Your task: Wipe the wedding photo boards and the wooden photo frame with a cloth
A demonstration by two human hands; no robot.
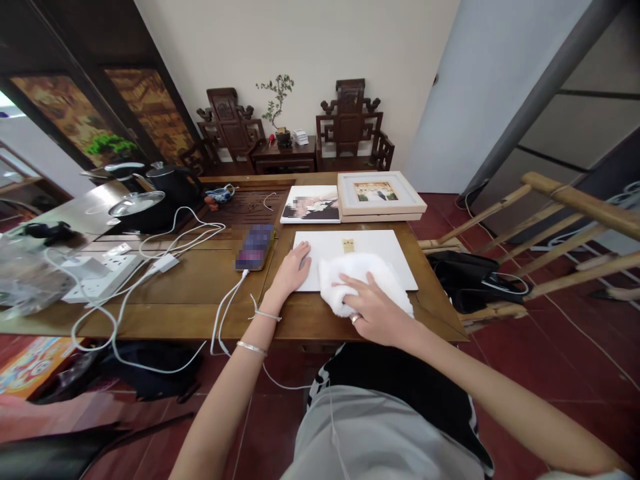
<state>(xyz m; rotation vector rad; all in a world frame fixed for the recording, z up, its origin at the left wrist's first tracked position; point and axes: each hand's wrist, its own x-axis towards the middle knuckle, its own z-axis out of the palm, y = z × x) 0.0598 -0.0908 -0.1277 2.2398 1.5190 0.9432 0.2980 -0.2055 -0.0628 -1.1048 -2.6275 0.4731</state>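
A white board (390, 250) lies flat on the wooden table (200, 280), face down with a small metal hanger (348, 245) near its far edge. My right hand (373, 310) presses a crumpled white cloth (360, 273) onto the board's near part, fingers closed over the cloth. My left hand (291, 270) lies flat and open on the board's left edge, holding it down.
A phone (255, 247) on a white charging cable lies left of the board. Behind are a photo print (311, 204) and a framed picture (380, 195). A power strip (100, 277), cables, kettles and a tea tray fill the left. A bamboo chair (550, 233) holds a black bag at right.
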